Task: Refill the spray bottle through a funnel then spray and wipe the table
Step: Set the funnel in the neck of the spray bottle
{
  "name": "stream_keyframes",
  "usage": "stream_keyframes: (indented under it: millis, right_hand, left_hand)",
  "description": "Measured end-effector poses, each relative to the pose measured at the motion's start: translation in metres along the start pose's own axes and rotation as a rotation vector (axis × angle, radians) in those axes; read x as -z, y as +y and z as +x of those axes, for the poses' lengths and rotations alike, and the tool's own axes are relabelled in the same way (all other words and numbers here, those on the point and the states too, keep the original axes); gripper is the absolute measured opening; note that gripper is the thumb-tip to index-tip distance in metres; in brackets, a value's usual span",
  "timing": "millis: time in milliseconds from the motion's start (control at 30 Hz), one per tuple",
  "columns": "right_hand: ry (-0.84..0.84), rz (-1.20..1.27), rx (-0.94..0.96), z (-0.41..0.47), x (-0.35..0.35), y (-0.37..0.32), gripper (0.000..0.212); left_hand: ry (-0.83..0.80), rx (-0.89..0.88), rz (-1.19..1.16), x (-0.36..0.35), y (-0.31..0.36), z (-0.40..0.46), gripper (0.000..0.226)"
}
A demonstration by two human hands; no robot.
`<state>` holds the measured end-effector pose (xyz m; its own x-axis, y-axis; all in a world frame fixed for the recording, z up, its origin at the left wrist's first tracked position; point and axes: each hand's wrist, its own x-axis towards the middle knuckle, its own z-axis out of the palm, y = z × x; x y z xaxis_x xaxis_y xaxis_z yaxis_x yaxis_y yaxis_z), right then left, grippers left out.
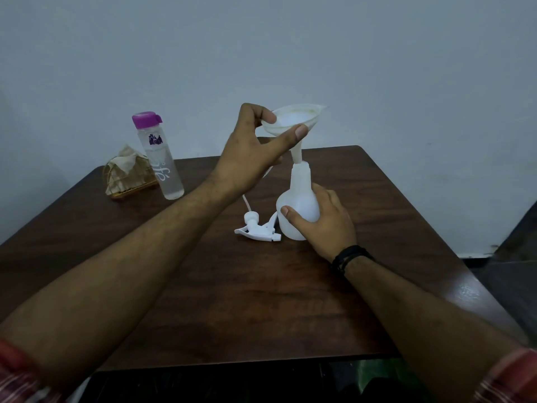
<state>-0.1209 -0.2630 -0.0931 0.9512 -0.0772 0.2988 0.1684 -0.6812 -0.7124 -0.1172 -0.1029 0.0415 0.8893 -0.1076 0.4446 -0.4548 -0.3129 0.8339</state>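
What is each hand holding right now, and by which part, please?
Left hand pinches the funnel by its rim; right hand grips the spray bottle around its body.

You've got a dark wood table [261, 286] against a plain pale wall [261, 53], dim light, dark floor [511, 257] off its right edge.

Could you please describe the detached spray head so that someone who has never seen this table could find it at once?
Start at the dark wooden table and find the white spray bottle gripped by the right hand near its middle. The spray head lies on its side just left of the bottle's base, the only white piece with a trigger and a thin tube.
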Motion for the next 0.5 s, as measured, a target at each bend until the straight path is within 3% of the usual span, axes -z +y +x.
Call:
stream_keyframes:
  millis: [267, 500]
  right_hand:
    - [-0.002, -0.007, 0.01, 0.0, 0.001, 0.001, 0.083]
    - [0.006, 0.007, 0.004, -0.001, 0.0, 0.0, 0.09]
  left_hand:
    - [-0.041, 0.04, 0.088, -0.007, -0.014, 0.003, 0.063]
    - [-0.079, 0.053, 0.195, -0.018, -0.019, -0.006, 0.052]
